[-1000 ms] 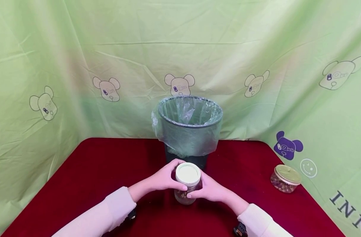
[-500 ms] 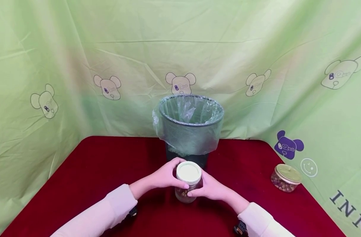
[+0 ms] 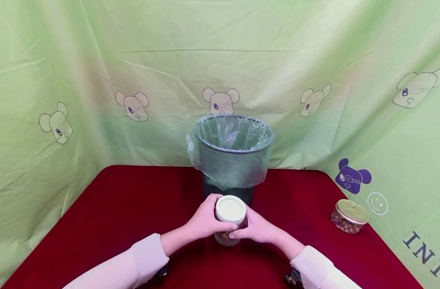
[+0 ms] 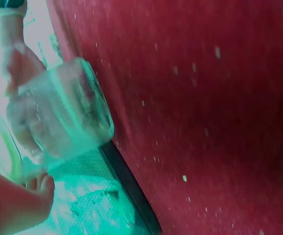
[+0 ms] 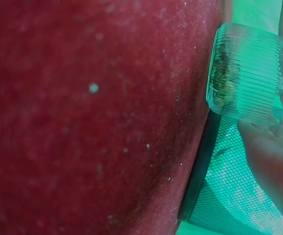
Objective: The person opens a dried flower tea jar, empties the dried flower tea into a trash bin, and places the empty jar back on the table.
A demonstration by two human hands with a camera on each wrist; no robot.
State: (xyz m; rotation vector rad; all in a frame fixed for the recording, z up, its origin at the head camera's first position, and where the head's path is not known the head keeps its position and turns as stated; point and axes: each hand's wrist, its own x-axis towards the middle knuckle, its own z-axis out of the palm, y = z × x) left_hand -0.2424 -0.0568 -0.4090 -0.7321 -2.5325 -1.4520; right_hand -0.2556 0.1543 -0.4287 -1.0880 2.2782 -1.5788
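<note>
a clear, ribbed plastic screw-top jar stands near the middle of the table, its long axis roughly upright and its pale, round lid facing up. whether its base touches the cloth i cannot tell. small brownish pieces lie low inside it.

both hands grasp it: the left hand curls round one side, thumb across the front just under the lid, and the right hand grips the other side, thumb a little lower. in the head view, the fingers behind the jar are mostly hidden.

just beyond, a dark mesh wastebasket stands upright, its lower part partly blocked by jar and hands; a thin, crinkled, translucent liner folds over its round rim. well apart, toward the table's right edge, sits a squat clear jar with a gold-coloured lid and mixed brown and purplish pieces.

under everything is dark red, speckled cloth; behind hangs a creased green curtain printed with bear heads.
</note>
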